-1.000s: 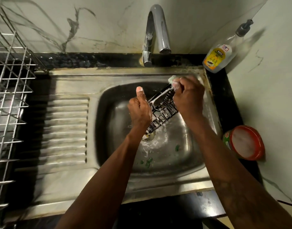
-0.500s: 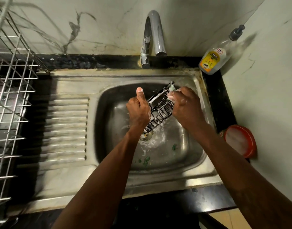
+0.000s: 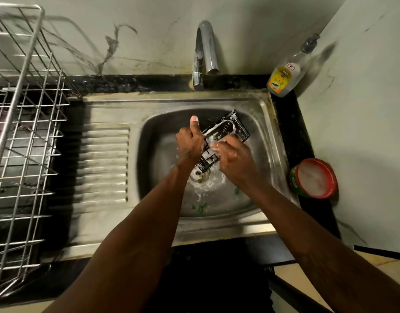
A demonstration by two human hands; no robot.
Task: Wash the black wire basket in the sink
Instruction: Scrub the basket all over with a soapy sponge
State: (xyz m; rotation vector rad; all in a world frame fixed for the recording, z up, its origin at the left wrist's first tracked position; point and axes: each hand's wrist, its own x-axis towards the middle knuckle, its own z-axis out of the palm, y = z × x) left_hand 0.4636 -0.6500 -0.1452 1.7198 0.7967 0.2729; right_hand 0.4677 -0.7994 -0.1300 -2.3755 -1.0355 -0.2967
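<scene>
The yellow label on the soap bottle [image 3: 282, 75] at the back corner of the desk [image 3: 295, 132] is too blurred to read. The left grip [image 3: 190, 144], thumb up, clasps the sudsy black wire basket [image 3: 238, 129], held tilted over the sink [image 3: 270, 123] drain, while the right grip [image 3: 236, 160] curls round a pale pad [image 3: 214, 145] pressed on its wires

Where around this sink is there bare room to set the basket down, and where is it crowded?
Free: the ribbed drainboard between wire dish rack and basin. Crowded: mid-basin, where the left hand grips the black wire basket and the right hand holds a soapy pad against it; the right counter holds a soap bottle and red tub.
</scene>
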